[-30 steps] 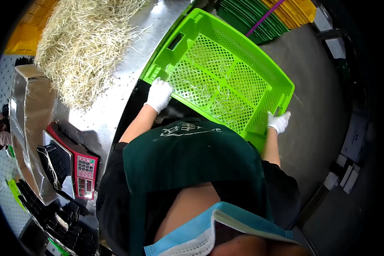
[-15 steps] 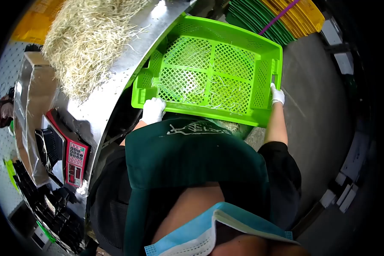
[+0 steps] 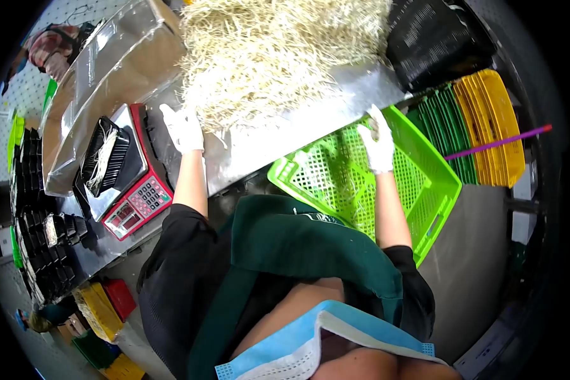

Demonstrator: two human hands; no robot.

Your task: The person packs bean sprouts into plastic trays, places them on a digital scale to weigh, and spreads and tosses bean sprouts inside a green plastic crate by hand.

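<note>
My left hand (image 3: 183,130), in a white glove, is over the steel table (image 3: 247,154) with its fingers apart, between the red scale and a big heap of pale, thin sprout-like strands (image 3: 259,63). It holds nothing. My right hand (image 3: 379,147), also gloved, is above the bright green mesh crate (image 3: 434,196), fingers spread and nothing in them. The crate is tilted against the table's near edge, at my right front. On the red scale (image 3: 142,199) lies a black tray (image 3: 101,166) with a few strands in it.
A long clear-walled box (image 3: 101,82) stands left of the heap. Stacked black trays (image 3: 41,234) line the table's left end. A black crate (image 3: 437,44) is at the back right, beside nested green and yellow crates (image 3: 487,126) with a purple stick (image 3: 487,145). A person (image 3: 50,50) is at far left.
Both hands have let go of the green crate, which now sits lower and to the right. My left hand has moved over the table. The view has turned left towards the table.
</note>
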